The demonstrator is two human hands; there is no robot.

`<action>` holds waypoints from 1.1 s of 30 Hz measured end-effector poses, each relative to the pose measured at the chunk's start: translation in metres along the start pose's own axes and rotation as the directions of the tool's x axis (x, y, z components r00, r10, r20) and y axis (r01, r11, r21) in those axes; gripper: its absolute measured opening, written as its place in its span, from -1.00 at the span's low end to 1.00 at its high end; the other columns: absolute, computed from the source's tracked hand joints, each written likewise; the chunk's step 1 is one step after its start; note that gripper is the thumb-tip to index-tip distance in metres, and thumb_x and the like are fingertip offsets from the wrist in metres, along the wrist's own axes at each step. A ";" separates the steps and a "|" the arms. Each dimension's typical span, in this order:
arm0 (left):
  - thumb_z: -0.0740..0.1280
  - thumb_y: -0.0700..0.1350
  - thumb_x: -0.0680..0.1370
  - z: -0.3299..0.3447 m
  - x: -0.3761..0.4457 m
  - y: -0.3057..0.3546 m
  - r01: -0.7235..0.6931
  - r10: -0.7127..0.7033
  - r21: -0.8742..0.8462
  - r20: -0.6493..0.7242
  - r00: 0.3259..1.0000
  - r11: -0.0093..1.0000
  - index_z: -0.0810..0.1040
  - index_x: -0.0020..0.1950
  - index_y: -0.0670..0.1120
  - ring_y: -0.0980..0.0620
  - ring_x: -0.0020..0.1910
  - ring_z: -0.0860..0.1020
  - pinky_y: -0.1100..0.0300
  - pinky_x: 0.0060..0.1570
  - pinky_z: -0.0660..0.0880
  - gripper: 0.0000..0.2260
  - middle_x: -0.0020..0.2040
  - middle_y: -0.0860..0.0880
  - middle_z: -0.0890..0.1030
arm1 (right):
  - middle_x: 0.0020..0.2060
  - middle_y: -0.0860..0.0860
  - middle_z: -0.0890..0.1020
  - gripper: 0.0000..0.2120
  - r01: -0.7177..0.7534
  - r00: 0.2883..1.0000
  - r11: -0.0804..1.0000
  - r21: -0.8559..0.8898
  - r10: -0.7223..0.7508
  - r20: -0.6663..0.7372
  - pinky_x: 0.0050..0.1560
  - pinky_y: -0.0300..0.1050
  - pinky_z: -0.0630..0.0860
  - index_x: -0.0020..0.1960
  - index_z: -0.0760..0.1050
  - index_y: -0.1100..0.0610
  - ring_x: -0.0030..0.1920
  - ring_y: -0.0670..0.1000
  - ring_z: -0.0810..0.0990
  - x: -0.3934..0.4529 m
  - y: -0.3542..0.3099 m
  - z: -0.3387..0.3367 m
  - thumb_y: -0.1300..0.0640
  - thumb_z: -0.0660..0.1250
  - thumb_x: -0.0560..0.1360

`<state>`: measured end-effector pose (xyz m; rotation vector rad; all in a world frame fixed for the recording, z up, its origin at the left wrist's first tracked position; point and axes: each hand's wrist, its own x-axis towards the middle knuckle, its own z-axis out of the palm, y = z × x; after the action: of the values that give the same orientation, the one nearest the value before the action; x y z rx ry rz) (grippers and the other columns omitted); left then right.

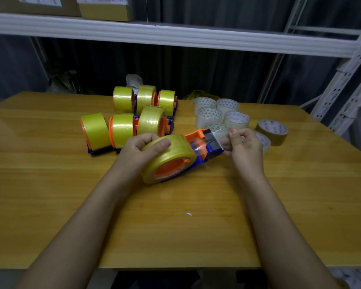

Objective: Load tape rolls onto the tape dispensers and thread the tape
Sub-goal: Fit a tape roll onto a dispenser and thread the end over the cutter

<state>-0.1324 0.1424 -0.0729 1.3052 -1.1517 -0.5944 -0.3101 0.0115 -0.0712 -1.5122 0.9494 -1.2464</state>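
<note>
At the centre of the frame, over the yellow wooden table (50, 184), the left hand (142, 149) curls round a fat roll of yellowish translucent tape (171, 157), thumb laid across its top, and that roll sits on the orange hub of a blue and orange plastic tape dispenser (204, 142) lying tilted with its nose toward the right of the frame. Just right of centre, the right hand (244, 142) pinches the loose clear end of the tape (221, 134), fingers bunched tight on it, and the strip runs from the roll across the dispenser's dark front end to those fingertips. Whether the dispenser's lower edge touches the table or is held just off it, I cannot tell. Above and left of the hands stand six more blue and orange dispensers with yellow rolls (121, 130) already on them, in two rows of three, packed close together. In the upper right of centre lies a cluster of clear tape rolls with white printed cores (209, 116), and just right of them a single brown tape roll (272, 132) leans on another pale roll. A tiny white scrap (189, 214) lies on the table lower down, between the forearms. Along the top runs a white metal shelf (175, 36) carrying cardboard boxes (106, 9) at the upper left.
</note>
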 end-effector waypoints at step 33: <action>0.30 0.10 0.45 -0.011 0.004 -0.002 -0.009 0.010 -0.035 0.048 0.999 0.999 0.53 -0.30 0.01 0.16 -0.34 0.56 0.38 -0.35 0.45 -0.79 -0.35 0.12 0.56 | -0.42 -0.04 0.66 -0.85 0.042 0.999 0.971 0.236 -0.043 -0.004 -0.42 -0.30 0.53 -0.13 0.47 0.13 -0.39 -0.10 0.65 -0.003 -0.013 -0.002 0.15 0.23 0.61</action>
<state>-0.1208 0.1434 -0.0721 1.2616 -1.1816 -0.6393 -0.3126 0.0173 -0.0590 -1.3519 0.7420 -1.3383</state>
